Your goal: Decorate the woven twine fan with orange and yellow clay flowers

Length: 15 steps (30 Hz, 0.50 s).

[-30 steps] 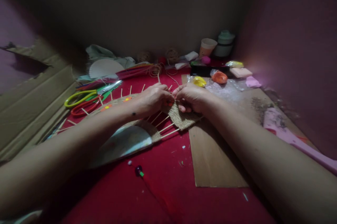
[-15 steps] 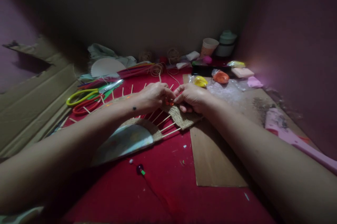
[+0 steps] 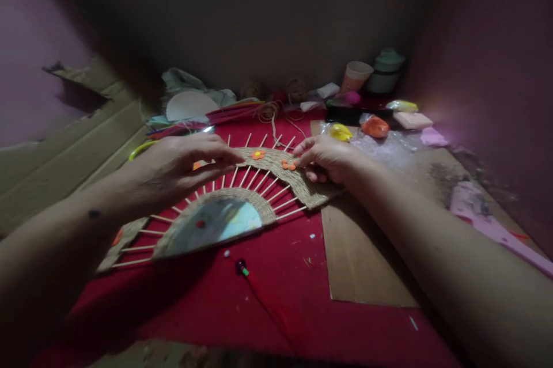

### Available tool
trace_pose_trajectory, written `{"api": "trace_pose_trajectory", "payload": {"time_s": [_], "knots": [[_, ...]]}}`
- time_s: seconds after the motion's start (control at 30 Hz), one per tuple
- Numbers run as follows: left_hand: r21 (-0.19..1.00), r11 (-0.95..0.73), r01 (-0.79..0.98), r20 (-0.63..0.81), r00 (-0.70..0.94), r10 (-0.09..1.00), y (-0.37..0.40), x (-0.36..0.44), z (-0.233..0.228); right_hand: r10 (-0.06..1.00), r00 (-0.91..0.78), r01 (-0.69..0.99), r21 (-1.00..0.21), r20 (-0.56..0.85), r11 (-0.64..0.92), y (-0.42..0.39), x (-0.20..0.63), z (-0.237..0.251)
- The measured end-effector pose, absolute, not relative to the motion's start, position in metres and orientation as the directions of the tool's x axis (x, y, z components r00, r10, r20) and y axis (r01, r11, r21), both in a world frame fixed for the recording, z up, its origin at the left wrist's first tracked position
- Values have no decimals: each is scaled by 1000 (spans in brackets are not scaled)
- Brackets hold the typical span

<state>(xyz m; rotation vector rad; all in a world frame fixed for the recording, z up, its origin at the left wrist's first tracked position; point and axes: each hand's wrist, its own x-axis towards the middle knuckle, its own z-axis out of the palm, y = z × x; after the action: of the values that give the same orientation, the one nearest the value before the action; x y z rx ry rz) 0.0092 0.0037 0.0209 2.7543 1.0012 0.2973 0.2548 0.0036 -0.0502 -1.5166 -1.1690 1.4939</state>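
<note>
The woven fan piece [image 3: 276, 175] lies on the red counter [image 3: 276, 287]; the left hand [image 3: 177, 163] rests loosely open on its rim; the right hand [image 3: 330, 158] presses fingertips beside an orange flower [image 3: 288, 164] (grip unclenched, holding nothing).

A rough, matt band of woven twine [image 3: 276, 167] is carried on thin, bare wooden sticks [image 3: 285, 190]. The half disc [image 3: 216, 224] at the centre looks smooth and faintly glossy. The table is covered with matt red cloth [image 3: 276, 276], on which a matt brown cardboard sheet [image 3: 363, 258] lies toward the right edge. The small orange flowers [image 3: 288, 165] look soft and matt.
</note>
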Motion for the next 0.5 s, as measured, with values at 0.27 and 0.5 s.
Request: {"api": "trace_pose_trajectory", "payload": {"time_s": [0.27, 0.5], "knots": [[236, -697, 677, -105, 731, 674, -16, -43, 11, 938, -47, 107, -935, -344, -338, -2, 253, -46], [253, -691, 678, -146, 732, 665, -27, -46, -10, 936, -19, 84, -934, -351, -348, -2, 251, -47]]}}
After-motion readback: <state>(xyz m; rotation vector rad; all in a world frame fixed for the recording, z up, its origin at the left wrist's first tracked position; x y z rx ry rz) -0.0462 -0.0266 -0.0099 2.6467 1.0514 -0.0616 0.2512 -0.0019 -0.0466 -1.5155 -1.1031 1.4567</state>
